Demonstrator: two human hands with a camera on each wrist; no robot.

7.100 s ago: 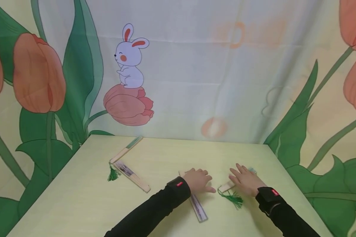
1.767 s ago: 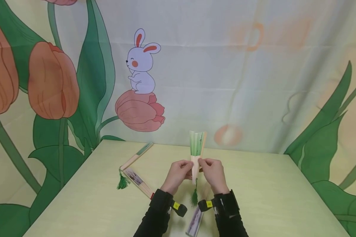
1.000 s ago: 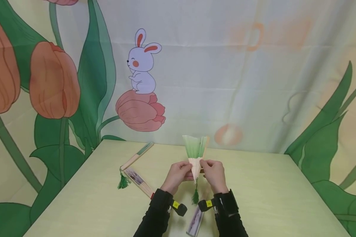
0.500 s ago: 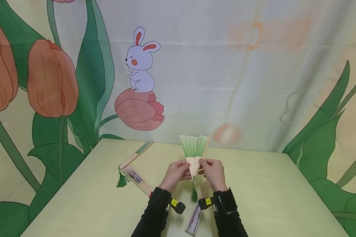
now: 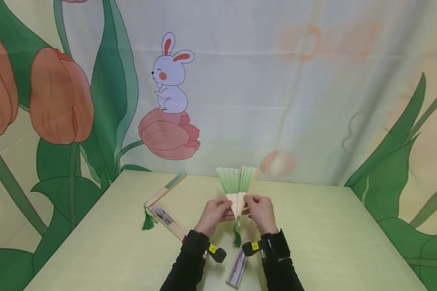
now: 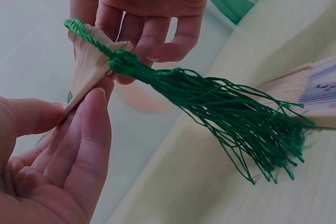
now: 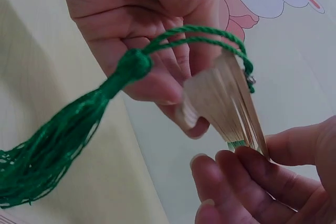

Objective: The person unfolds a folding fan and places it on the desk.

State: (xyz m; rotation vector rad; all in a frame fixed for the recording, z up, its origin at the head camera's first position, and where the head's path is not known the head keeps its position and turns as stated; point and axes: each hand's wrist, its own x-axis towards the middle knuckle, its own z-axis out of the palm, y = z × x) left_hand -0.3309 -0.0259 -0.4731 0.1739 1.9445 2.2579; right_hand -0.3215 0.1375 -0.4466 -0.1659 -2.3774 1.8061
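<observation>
A green folding fan point(image 5: 234, 182) with pale wooden ribs stands partly spread between both hands above the table. My left hand point(image 5: 215, 213) pinches its left side between thumb and fingers. The right edge of the ribs is pinched by my right hand point(image 5: 261, 211). From the pivot hangs a green tassel point(image 5: 237, 237), which in the left wrist view crosses in front of the table. The wooden ribs point(image 7: 226, 100) converge towards the pivot in the right wrist view. On the table below the hands lies a folded fan with purple print point(image 5: 237, 270), partly hidden by the right wrist's camera.
Left of the hands, a folded fan with a green end point(image 5: 166, 190) and a green tassel point(image 5: 148, 220) lies angled against another folded fan with dark print point(image 5: 164, 215). Behind the pale yellow table point(image 5: 324, 234) hangs a printed curtain point(image 5: 240, 81) with tulips and a rabbit.
Both hands were apart over the table earlier; they now hold the green fan raised. Since about two seconds ago it has spread wider, its left edge moving left.
</observation>
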